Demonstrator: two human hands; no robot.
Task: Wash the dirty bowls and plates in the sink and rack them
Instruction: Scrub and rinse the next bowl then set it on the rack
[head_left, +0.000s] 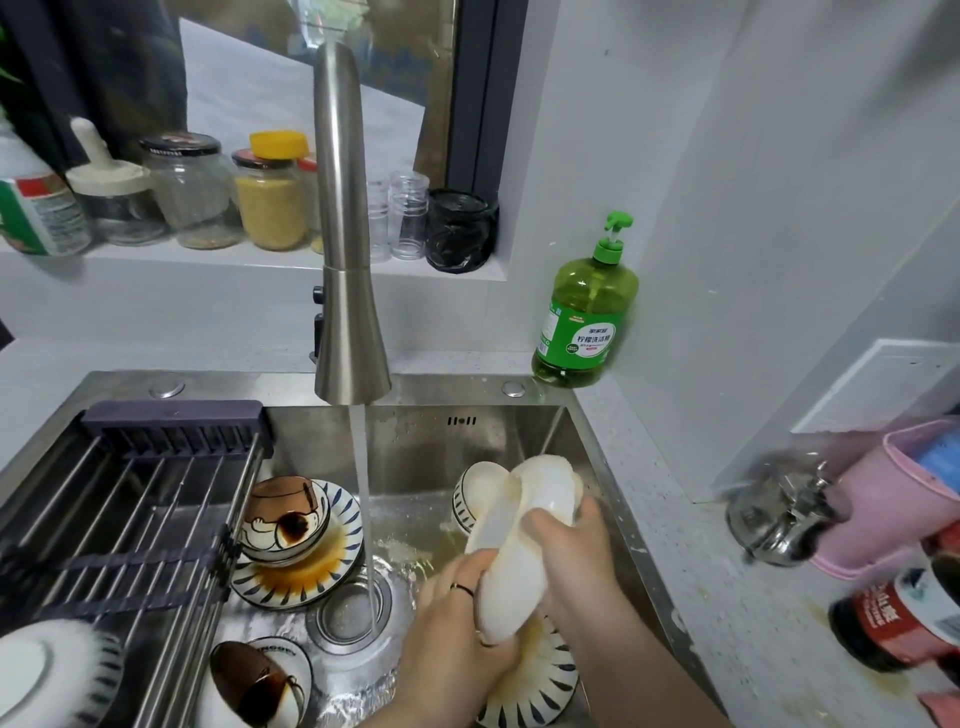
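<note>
Over the right half of the steel sink (597, 467), both hands hold a white dish (511, 571) tilted on its edge. My left hand (457, 629), a ring on one finger, grips its lower end. My right hand (566, 540) grips the upper part, where a white foamy pad (545, 483) seems pressed to it; blur hides detail. Under them lies a blue-striped plate (540, 686) with yellow residue. A striped bowl (467, 499) stands behind. At the left, a sauce-stained cartoon bowl (283, 519) sits on a striped plate (311, 587). Another stained bowl (260, 680) lies at the front.
Water runs from the steel faucet (348, 260) onto the drain (353, 613). A dish rack (130, 509) spans the sink's left side with an upturned plate (47, 670) on it. Green dish soap (587, 317) stands at the back corner. A pink container (893, 499) and sauce bottle (898, 618) crowd the right counter.
</note>
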